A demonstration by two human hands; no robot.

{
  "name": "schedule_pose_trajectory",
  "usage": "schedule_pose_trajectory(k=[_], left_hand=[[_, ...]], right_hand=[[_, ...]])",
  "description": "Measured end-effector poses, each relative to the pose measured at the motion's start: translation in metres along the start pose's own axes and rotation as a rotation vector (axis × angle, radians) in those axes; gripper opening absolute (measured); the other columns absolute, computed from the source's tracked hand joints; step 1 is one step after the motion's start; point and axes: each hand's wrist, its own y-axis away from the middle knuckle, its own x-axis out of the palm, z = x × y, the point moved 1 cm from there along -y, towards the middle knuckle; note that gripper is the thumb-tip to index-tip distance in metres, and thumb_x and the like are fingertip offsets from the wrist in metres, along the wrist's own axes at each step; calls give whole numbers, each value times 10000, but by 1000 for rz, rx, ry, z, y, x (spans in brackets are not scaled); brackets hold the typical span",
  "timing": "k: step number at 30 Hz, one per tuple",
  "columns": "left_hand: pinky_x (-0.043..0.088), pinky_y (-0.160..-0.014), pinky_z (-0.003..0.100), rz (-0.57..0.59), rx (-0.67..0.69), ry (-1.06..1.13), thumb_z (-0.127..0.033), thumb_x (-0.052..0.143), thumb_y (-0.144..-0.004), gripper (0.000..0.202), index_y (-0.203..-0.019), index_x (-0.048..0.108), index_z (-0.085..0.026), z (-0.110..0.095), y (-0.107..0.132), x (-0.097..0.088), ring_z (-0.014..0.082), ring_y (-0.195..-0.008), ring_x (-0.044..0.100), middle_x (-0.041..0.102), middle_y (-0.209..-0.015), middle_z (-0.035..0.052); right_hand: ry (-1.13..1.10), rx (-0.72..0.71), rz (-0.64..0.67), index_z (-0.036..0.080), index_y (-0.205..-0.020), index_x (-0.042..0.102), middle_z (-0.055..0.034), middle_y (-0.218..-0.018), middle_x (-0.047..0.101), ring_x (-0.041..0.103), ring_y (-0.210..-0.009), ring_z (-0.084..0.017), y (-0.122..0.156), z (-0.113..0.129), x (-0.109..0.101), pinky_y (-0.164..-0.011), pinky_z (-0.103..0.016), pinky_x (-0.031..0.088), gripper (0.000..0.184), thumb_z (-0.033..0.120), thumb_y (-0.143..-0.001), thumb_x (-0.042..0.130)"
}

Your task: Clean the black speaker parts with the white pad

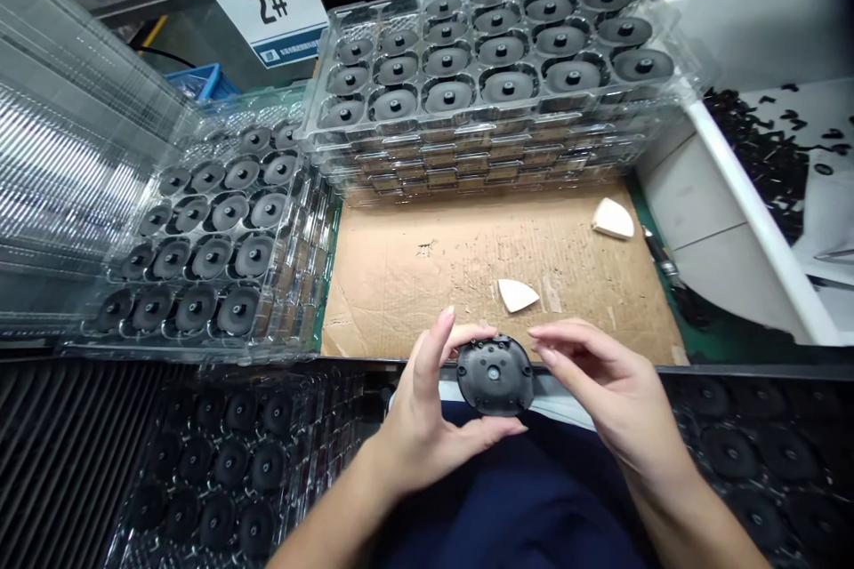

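Observation:
My left hand (427, 413) grips a round black plastic part (495, 380) by its edge, thumb below and fingers above. The part's face with small holes and a light centre spot is turned up towards me. Close to its upper right edge is my right hand (614, 382), thumb and forefinger pinched together. Whether a small piece sits in that pinch I cannot make out. Just beyond the hands, a white wedge-shaped pad (517, 295) lies on the cardboard sheet (400, 284).
Stacked clear trays (467, 129) of round black parts stand at the back, with another tray stack (213, 231) at left. At right, a white box (753, 222) holds many small black pieces (753, 151). A second white pad (612, 220) and a dark pen-like tool (660, 258) lie nearby.

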Motion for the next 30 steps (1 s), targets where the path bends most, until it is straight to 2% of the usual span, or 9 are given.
schedule_pose_trajectory(k=[4, 9, 13, 17, 20, 22, 25, 30], left_hand=[[383, -995, 423, -10, -71, 62, -148, 771, -649, 1065, -1444, 99, -375, 2, 2, 0, 260, -1148, 537, 561, -1260, 94], [387, -990, 399, 7, -163, 223, -260, 745, -695, 935, -1430, 179, -373, 2, 4, -1, 242, -1118, 546, 580, -1210, 64], [404, -943, 354, 39, -226, 357, -346, 734, -700, 866, -1413, 243, -318, 0, 4, -1, 224, -1038, 580, 625, -1130, 61], [379, -960, 376, 153, -315, 425, -429, 728, -684, 881, -1402, 238, -288, -1, 4, -2, 235, -1008, 598, 647, -1068, 63], [367, -970, 379, 258, -314, 417, -449, 741, -658, 896, -1394, 257, -291, -2, 4, -3, 238, -1005, 605, 650, -1067, 67], [369, -970, 362, 269, -284, 388, -418, 749, -660, 886, -1393, 264, -314, -2, 4, -4, 232, -1029, 600, 647, -1095, 62], [376, -981, 354, 233, -244, 357, -339, 761, -668, 862, -1388, 287, -329, -2, 3, -4, 233, -1082, 585, 643, -1144, 67], [409, -994, 364, 173, -180, 360, -228, 817, -591, 928, -1378, 338, -340, -2, 1, -3, 247, -1114, 585, 636, -1207, 83]], right_hand=[[-227, 72, 110, 307, -938, 697, 20, -839, 682, 613, -720, -104, 2, 18, -1, -647, -195, 500, 143, 245, -815, 657], [-240, 188, 386, 244, -855, 730, -4, -779, 702, 600, -663, -116, -7, 35, -1, -602, -221, 473, 90, 263, -774, 693], [-305, 234, 514, 211, -849, 739, -4, -717, 682, 550, -597, -94, -14, 39, -2, -546, -211, 431, 126, 287, -750, 720], [-399, 309, 639, 191, -835, 738, -1, -700, 671, 553, -598, -88, -17, 38, -3, -555, -209, 438, 153, 302, -730, 741], [-451, 320, 727, 171, -764, 719, -1, -699, 664, 567, -605, -86, -14, 37, -3, -576, -209, 454, 103, 272, -745, 725], [-480, 321, 725, 168, -744, 706, 2, -701, 673, 585, -615, -82, -11, 36, -3, -590, -201, 461, 72, 239, -752, 715], [-491, 344, 643, 185, -765, 711, 13, -696, 692, 599, -616, -72, -6, 34, -4, -591, -180, 457, 35, 208, -743, 723], [-388, 308, 508, 199, -760, 731, 5, -685, 695, 583, -596, -82, 3, 30, -9, -536, -181, 416, 74, 260, -723, 749]])
